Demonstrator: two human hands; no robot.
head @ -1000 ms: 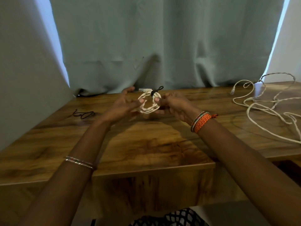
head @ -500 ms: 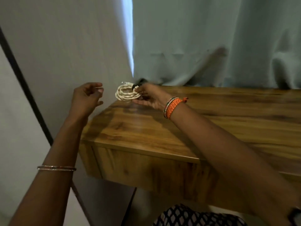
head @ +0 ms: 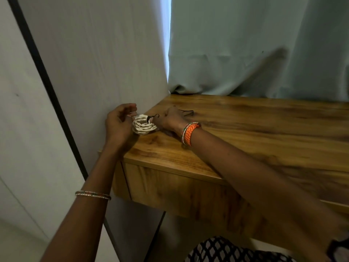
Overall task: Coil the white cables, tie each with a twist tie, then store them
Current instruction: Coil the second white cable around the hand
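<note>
Coiled white cable (head: pixel 144 127) sits at the tabletop's (head: pixel 245 129) left edge; right hand (head: pixel 172 120) pinches it, left hand (head: pixel 119 122) loosely curled alongside, fingers touching.

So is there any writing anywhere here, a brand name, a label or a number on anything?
None can be read.
The coiled white cable, the black twist tie on it, the wooden table, the curtain and the orange bracelet show no words, numbers or logos in this view.
</note>
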